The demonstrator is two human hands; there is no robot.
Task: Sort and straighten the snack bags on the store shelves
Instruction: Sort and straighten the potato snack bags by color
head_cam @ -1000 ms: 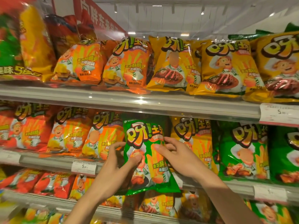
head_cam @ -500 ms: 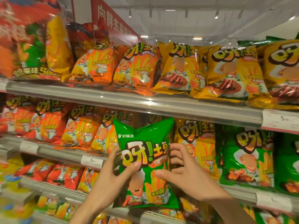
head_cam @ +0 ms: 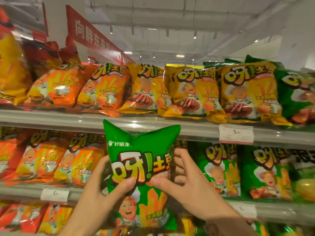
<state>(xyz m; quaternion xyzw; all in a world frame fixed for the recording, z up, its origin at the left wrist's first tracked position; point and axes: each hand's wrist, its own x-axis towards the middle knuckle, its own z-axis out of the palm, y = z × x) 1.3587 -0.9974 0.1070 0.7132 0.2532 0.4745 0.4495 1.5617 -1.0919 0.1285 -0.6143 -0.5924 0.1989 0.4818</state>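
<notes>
We hold a green snack bag (head_cam: 141, 169) up in front of the shelves, our left hand (head_cam: 100, 196) and right hand (head_cam: 185, 188) each pinching it, thumbs on the front and fingers curled behind. It hangs clear of the shelf, its top crumpled against the upper shelf rail (head_cam: 68, 120). We judge this the sorting step: a stray green bag lifted from among other flavours. Just right of our right hand stand the matching green bags (head_cam: 219, 169); orange bags (head_cam: 78, 164) sit left of our left hand. Next we should carry it right and seat it upright among the green ones.
</notes>
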